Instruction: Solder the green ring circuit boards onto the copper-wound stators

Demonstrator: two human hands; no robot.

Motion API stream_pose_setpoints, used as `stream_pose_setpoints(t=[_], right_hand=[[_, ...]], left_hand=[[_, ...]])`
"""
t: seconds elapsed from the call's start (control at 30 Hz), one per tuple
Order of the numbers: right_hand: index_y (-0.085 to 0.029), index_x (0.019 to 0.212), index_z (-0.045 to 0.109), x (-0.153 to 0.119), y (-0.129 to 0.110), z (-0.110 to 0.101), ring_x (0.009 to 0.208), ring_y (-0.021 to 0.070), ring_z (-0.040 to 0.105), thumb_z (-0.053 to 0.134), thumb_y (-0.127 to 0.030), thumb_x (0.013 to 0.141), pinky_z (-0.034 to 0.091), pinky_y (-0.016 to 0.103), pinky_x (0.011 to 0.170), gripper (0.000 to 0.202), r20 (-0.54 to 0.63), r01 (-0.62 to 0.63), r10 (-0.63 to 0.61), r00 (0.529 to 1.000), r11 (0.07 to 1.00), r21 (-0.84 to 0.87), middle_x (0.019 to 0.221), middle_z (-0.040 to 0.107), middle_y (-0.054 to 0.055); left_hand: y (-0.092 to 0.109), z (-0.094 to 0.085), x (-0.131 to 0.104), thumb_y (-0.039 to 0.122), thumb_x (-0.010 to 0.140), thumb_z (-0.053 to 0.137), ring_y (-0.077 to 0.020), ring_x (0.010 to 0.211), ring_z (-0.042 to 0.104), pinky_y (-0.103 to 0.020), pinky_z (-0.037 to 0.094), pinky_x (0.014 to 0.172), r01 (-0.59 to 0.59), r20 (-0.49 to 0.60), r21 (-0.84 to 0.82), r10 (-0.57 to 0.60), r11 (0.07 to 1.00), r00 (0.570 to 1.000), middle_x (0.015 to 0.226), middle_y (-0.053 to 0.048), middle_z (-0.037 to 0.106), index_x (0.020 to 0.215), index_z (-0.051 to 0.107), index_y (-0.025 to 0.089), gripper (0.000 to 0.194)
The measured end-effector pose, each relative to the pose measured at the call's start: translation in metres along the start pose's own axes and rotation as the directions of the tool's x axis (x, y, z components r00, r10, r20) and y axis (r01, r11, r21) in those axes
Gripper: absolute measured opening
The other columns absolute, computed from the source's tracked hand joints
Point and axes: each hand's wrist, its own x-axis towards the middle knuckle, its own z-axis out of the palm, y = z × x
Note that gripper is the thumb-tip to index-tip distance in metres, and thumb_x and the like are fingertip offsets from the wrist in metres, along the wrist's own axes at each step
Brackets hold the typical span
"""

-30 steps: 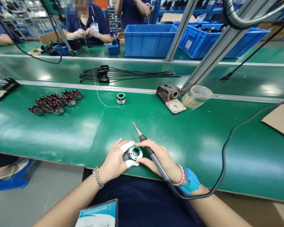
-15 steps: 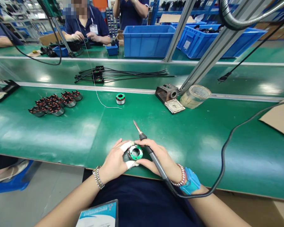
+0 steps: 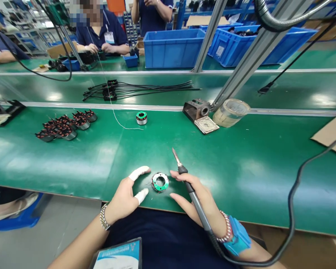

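A motor stator with a green circuit board ring (image 3: 164,185) rests on the green bench between my hands, touched by neither. To its left, my left hand (image 3: 126,196) is open, with white covers on the thumb and a finger. My right hand (image 3: 203,200) is on the stator's other side and holds a soldering iron (image 3: 196,203), tip pointing up and away. Its thumb and index finger are spread apart, while the iron lies across the hand. A second stator with a green board (image 3: 141,118) stands farther back, near a thin solder wire (image 3: 126,128).
Several wound stators (image 3: 65,126) are grouped at the left. A metal iron holder (image 3: 196,109), a sponge pad (image 3: 206,124) and a cloudy plastic jar (image 3: 231,113) stand at the back right. Black cables (image 3: 154,88) lie beyond. The iron's cord (image 3: 292,198) loops at the right.
Both hands have let go of the stator and drawn apart, left hand leftward, right hand rightward. The soldering iron has moved right with my right hand; the stator stays on the bench.
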Motion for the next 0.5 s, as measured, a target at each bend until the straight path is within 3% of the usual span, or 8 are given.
stream_pose_setpoints(t=[0.07,0.17,0.27,0.5], right_hand=[[-0.022,0.113,0.041,0.005,-0.002,0.004,0.107,0.0225,0.058,0.061,-0.018,0.076,0.049,0.038,0.089,0.042,0.028,0.016,-0.017,0.999,1.0,0.016,0.116,0.059,0.013],[-0.021,0.113,0.041,0.015,-0.007,0.013,0.11,0.0232,0.055,0.063,-0.017,0.074,0.048,0.038,0.09,0.046,0.081,0.044,-0.048,0.996,0.998,0.046,0.121,0.055,0.014],[-0.021,0.113,0.041,0.023,-0.009,0.022,0.106,0.0228,0.057,0.064,-0.015,0.072,0.049,0.037,0.088,0.047,0.097,0.048,-0.053,0.994,0.997,0.053,0.12,0.055,0.013],[-0.022,0.115,0.038,0.029,-0.009,0.017,0.109,0.0202,0.056,0.058,-0.01,0.073,0.048,0.034,0.089,0.047,0.169,0.061,-0.079,0.982,0.992,0.108,0.122,0.054,0.012]], left_hand=[[-0.001,0.0,-0.003,0.022,0.076,0.056,-0.0235,0.105,0.057,-0.042,0.044,0.094,0.032,-0.071,0.046,-0.029,0.998,0.997,0.114,-0.01,0.061,0.112,0.053,0.019,0.036],[0.0,0.003,-0.002,0.027,0.078,0.056,-0.0216,0.094,0.061,-0.039,0.049,0.086,-0.032,-0.136,0.06,0.04,0.998,0.99,0.099,-0.008,0.067,0.091,0.064,0.02,0.016],[0.002,0.002,0.004,0.027,0.08,0.054,-0.0196,0.085,0.064,-0.035,0.051,0.079,-0.086,-0.145,0.01,0.087,0.996,0.986,0.086,-0.006,0.07,0.08,0.066,0.02,0.014],[0.007,-0.007,0.017,0.027,0.075,0.057,-0.0176,0.078,0.062,-0.031,0.05,0.075,0.137,-0.05,-0.196,-0.149,0.971,0.988,0.082,-0.004,0.069,0.077,0.065,0.018,0.012]])
